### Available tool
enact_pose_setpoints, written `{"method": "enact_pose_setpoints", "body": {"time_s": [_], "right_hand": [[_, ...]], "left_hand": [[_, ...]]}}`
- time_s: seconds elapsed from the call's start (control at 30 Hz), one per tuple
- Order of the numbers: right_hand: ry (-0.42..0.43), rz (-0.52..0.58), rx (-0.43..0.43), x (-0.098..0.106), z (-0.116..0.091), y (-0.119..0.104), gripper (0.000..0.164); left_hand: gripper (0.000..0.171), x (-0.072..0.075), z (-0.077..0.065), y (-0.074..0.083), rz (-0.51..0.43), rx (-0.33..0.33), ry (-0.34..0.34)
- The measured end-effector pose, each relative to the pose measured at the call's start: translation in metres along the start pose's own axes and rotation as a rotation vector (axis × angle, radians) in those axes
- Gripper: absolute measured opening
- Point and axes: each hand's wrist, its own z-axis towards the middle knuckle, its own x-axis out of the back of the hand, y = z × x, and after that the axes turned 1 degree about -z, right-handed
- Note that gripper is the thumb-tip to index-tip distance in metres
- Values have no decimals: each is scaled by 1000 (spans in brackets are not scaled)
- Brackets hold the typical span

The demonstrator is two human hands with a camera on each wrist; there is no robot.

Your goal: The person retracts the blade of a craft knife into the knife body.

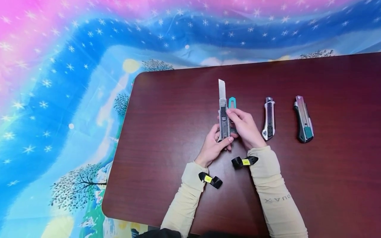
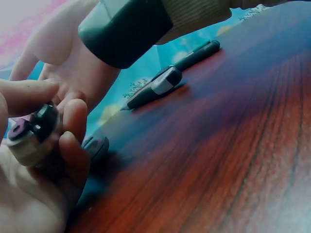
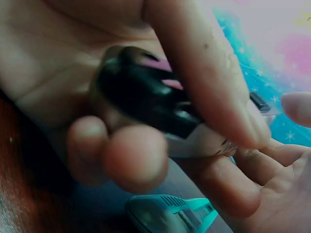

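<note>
A metal-bodied utility knife (image 1: 223, 120) stands in both hands, its broad blade (image 1: 222, 89) extended toward the far side of the table. My left hand (image 1: 211, 145) grips the lower handle, thumb across the front and fingers curled behind. Higher up, by the dark slider, my right hand (image 1: 245, 127) holds the knife's side with its thumb at the edge. The left wrist view shows the dark butt end (image 2: 46, 121) in the left fingers. A teal utility knife (image 1: 232, 101) lies on the table beyond the hands, partly hidden by them; the right wrist view shows this teal knife (image 3: 165, 213) below.
Right of the hands lie a white-and-black utility knife (image 1: 269, 117) and a silver, black and green utility knife (image 1: 304, 120). They rest on a dark red wooden table (image 1: 166, 119). A patterned blue and pink cloth (image 1: 74, 99) hangs past the table's left and far edges.
</note>
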Motion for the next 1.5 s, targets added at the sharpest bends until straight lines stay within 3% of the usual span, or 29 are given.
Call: {"method": "enact_pose_setpoints", "body": {"time_s": [0.2, 0.4, 0.5, 0.63, 0.8, 1.07, 1.4, 1.5], "right_hand": [[65, -18, 5, 9, 6, 13, 43], [17, 49, 50, 11, 6, 10, 39], [19, 34, 53, 11, 10, 16, 43], [-8, 59, 33, 6, 5, 5, 49], [-40, 100, -7, 5, 4, 1, 53], [-86, 165, -127, 10, 13, 15, 59], [-73, 136, -229, -13, -4, -23, 59], [-52, 123, -264, -16, -4, -24, 62]], "left_hand": [[37, 2, 0, -2, -45, 13, -96], [44, 3, 2, -5, -190, 52, -184], [46, 5, 3, -7, -222, 59, -201], [47, 7, 3, -6, -245, 47, -229], [49, 10, 2, -4, -308, 76, -265], [65, 15, -1, 1, -448, 137, -398], [70, 15, 2, 0, -468, 142, -443], [70, 15, 3, -1, -491, 133, -465]]}}
